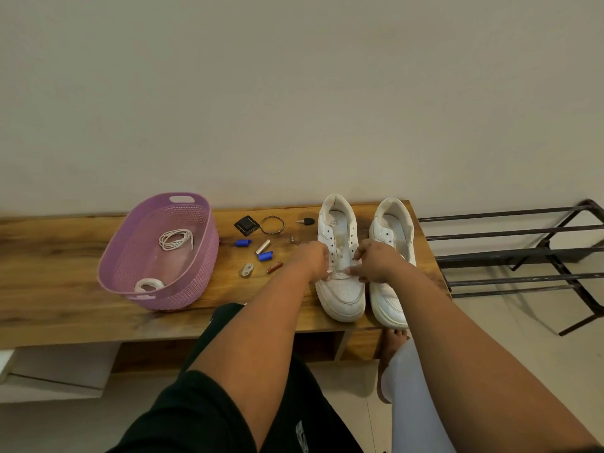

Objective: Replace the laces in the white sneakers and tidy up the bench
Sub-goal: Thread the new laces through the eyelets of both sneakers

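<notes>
Two white shoes stand side by side on the right end of the bench, toes toward the person, so the lace holes are easy to reach. The left shoe is the one being worked on. The left hand and the right hand sit on each side of it, low down by the first holes. Both hands have their fingers curled in and seem to pinch a white lace that lies across the shoe near the toe. It looks like the new lace is just going in, with one end held on each side so it stays even. The right shoe stands just beside it, and I cannot see a lace in it. A purple basket stands on the left part of the bench. Two bundles of white lace lie inside it, likely kept there so they do not get lost. Between the basket and the shoes lie small things: two blue caps, a battery, a ring and a black square. I think these need putting away later.
</notes>
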